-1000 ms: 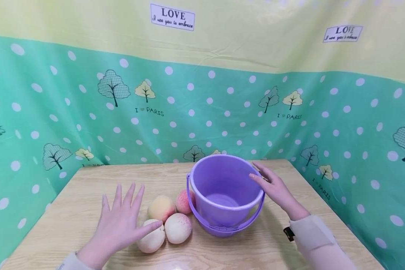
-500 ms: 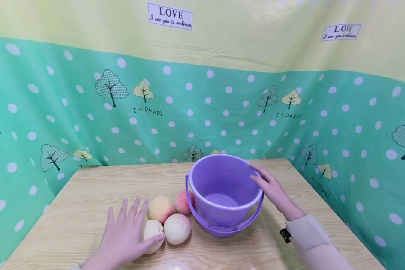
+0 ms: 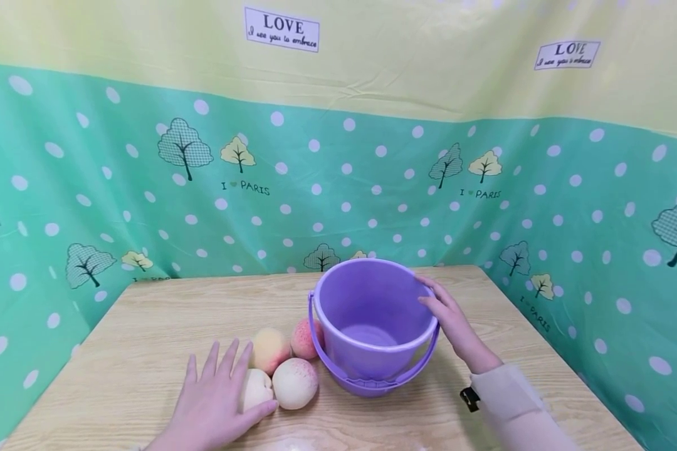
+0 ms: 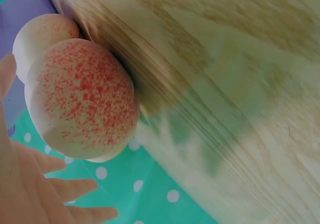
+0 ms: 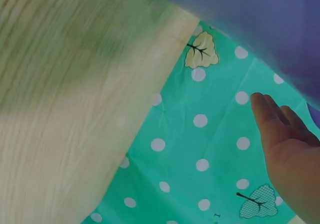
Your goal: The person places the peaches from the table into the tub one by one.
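Four fingers of my left hand are spread, and its thumb reaches across the front of a pale peach that the hand partly hides. Beside that peach lie a white peach with a pink blush, a yellow-orange peach and a pink peach. In the left wrist view a red-speckled peach sits close to the palm. A purple bucket stands upright to the right, its handle hanging down in front. My right hand rests at the bucket's right rim, fingers fairly straight.
The wooden table carries everything. Green dotted cloth with printed trees hangs behind it and along both sides. No peach shows inside the bucket.
My left hand has moved down and to the right, from above the table to right beside the nearest pale peach. My right hand stays at the bucket's rim.
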Demonstrator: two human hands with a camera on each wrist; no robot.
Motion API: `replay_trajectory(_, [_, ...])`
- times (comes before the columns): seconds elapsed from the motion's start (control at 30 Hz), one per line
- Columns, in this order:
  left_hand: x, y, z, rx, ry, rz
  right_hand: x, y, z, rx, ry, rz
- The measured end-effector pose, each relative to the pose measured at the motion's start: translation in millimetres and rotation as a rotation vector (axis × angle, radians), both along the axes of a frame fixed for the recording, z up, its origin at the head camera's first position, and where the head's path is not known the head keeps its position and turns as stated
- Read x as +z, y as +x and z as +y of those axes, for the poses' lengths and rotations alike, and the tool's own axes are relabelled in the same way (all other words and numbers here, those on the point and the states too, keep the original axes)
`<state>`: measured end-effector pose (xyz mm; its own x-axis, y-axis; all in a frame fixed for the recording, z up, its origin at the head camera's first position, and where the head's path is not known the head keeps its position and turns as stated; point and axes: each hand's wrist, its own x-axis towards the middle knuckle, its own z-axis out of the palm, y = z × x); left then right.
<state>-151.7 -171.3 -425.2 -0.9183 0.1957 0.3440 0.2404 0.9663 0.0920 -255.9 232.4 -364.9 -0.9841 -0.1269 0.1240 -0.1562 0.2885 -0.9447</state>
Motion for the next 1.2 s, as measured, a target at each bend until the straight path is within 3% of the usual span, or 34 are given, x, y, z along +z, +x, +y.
replay_trajectory(0.43, [-8.0,1.8,2,-0.023,-0.022,0.019,-7.3,-1.7,-7,-0.064,-0.134,-0.02])
replay_trajectory(0.87, [-13.8,2.6,4,-0.038,-0.004,0.002,-9.9,-1.5,-8,-0.093,-0.149,-0.016])
replay_trajectory(1.2, [-11.9,4.5,6,-0.032,0.068,-0.13,-11.3,-2.4,-9,-0.116,-0.155,-0.02])
